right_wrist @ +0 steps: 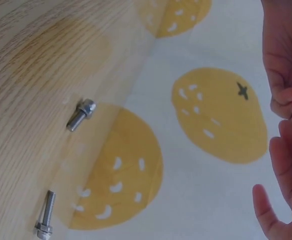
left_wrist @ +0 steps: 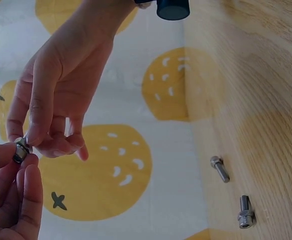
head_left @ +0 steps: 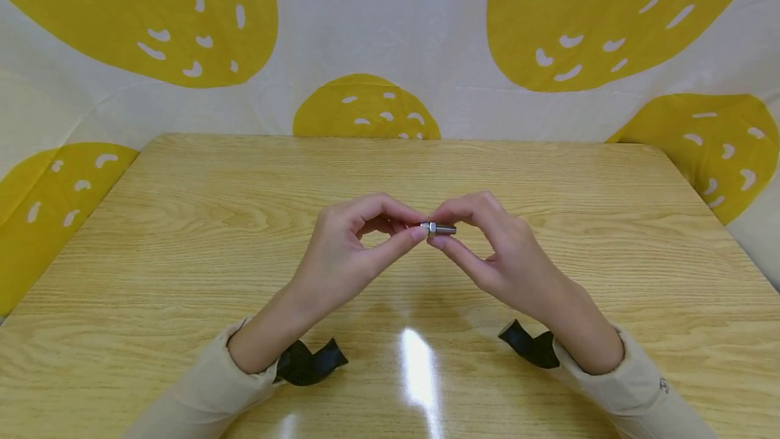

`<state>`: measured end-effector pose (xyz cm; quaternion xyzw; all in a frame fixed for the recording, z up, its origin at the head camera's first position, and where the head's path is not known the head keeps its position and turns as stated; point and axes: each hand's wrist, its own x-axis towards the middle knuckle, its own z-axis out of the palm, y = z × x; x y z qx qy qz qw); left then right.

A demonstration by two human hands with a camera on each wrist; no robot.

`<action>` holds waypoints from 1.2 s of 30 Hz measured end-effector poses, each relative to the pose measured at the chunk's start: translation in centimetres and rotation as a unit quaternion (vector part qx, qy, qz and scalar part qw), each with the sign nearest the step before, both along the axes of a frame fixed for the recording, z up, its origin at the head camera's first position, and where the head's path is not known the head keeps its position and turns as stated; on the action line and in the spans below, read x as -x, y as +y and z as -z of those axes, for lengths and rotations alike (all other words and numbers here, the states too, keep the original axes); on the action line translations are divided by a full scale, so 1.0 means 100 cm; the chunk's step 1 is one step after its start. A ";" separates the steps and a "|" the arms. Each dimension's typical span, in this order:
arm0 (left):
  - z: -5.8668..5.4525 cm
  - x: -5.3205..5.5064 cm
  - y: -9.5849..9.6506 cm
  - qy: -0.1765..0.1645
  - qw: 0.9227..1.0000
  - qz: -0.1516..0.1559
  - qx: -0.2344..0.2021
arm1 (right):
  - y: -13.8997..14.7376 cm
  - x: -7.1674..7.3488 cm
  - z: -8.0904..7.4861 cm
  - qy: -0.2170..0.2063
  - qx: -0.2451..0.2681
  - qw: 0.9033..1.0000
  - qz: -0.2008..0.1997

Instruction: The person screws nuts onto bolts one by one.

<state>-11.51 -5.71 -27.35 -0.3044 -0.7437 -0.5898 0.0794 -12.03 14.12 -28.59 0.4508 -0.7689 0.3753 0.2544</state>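
My left hand (head_left: pixel 344 249) pinches the left end of a small metal bolt (head_left: pixel 448 230) between thumb and forefinger. The bolt lies level above the table, threaded end pointing right. A hex nut (head_left: pixel 432 230) sits on its thread, with the right hand's (head_left: pixel 502 249) thumb and forefinger pinching there. Both hands' fingertips nearly meet, hiding the bolt's left end. In the left wrist view, the held bolt (left_wrist: pixel 20 151) shows between the two hands; in the right wrist view it is out of sight.
Two more bolts lie on the wood-grain table (head_left: pixel 183 222), each with a nut on it: one bolt (right_wrist: pixel 80 115) farther left, another bolt (right_wrist: pixel 47 212) farther right. Head view does not show them. A white cloth with yellow fruit shapes (head_left: pixel 365 110) hangs behind the table.
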 end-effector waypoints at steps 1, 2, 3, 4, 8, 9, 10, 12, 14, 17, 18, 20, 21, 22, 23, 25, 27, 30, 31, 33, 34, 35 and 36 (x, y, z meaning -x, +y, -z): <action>0.000 0.000 0.000 0.000 1.000 -0.001 0.000 | 0.000 0.000 0.000 0.000 0.000 1.000 0.000; 0.000 0.000 0.000 0.000 1.000 -0.001 0.000 | 0.000 0.000 0.000 -0.001 0.000 1.000 0.001; 0.000 0.000 0.000 0.001 1.000 -0.002 0.001 | 0.000 0.000 0.000 -0.001 0.001 1.000 0.001; 0.000 0.000 0.000 0.002 1.000 -0.003 0.001 | 0.000 0.000 0.001 -0.002 0.000 1.000 0.002; 0.000 0.001 0.000 0.002 1.000 -0.006 0.003 | 0.000 0.000 0.001 -0.007 0.001 1.000 0.006; -0.001 0.001 0.000 0.001 1.000 -0.006 0.002 | 0.000 0.000 0.001 -0.008 0.001 1.000 0.007; -0.001 0.000 0.000 0.001 1.000 -0.006 0.002 | 0.000 0.000 0.001 -0.010 0.001 1.000 0.008; -0.001 0.000 0.000 0.002 1.000 -0.005 0.002 | 0.000 0.000 0.001 -0.011 -0.001 1.000 0.011; -0.001 0.000 0.000 0.002 1.000 -0.003 0.001 | 0.000 0.000 0.001 -0.013 -0.005 1.000 0.013; -0.001 0.000 0.000 0.003 1.000 -0.001 0.002 | 0.000 0.001 0.001 -0.016 -0.011 1.000 0.018; -0.001 0.000 0.000 0.003 1.000 0.000 0.001 | 0.000 0.001 0.001 -0.018 -0.013 1.000 0.019; -0.001 0.000 0.000 0.001 1.000 0.000 0.002 | 0.001 0.001 0.001 -0.022 -0.015 0.999 0.021; -0.001 0.000 0.000 0.000 1.000 0.000 0.002 | 0.001 0.001 0.002 -0.024 -0.016 0.999 0.022; -0.001 0.000 0.000 -0.001 1.000 0.000 0.002 | 0.001 0.001 0.002 -0.025 -0.017 0.999 0.023; -0.001 0.000 0.000 -0.002 1.000 0.000 0.002 | 0.001 0.001 0.002 -0.026 -0.018 0.999 0.023; -0.001 0.000 0.000 -0.002 1.000 0.001 0.002 | 0.001 0.001 0.003 -0.026 -0.020 0.999 0.023; 0.000 0.000 0.000 -0.002 1.000 0.003 0.001 | 0.001 0.001 0.003 -0.025 -0.023 0.999 0.023; 0.000 0.001 0.000 0.002 1.000 0.007 0.000 | 0.000 0.000 0.002 -0.024 -0.028 0.999 0.023; 0.001 0.001 0.000 0.003 1.000 0.008 0.001 | 0.000 0.001 0.002 -0.024 -0.030 0.999 0.024; 0.001 0.001 0.000 0.004 1.000 0.008 0.004 | 0.000 0.001 0.002 -0.027 -0.034 0.999 0.027; 0.001 0.001 0.000 0.004 1.000 0.007 0.005 | 0.001 0.001 0.002 -0.031 -0.037 0.998 0.030; 0.002 0.002 -0.001 0.002 1.000 0.006 0.007 | 0.001 0.001 0.003 -0.036 -0.040 0.998 0.033; 0.003 0.003 -0.001 -0.001 1.000 0.005 0.010 | 0.001 0.001 0.003 -0.043 -0.044 0.997 0.038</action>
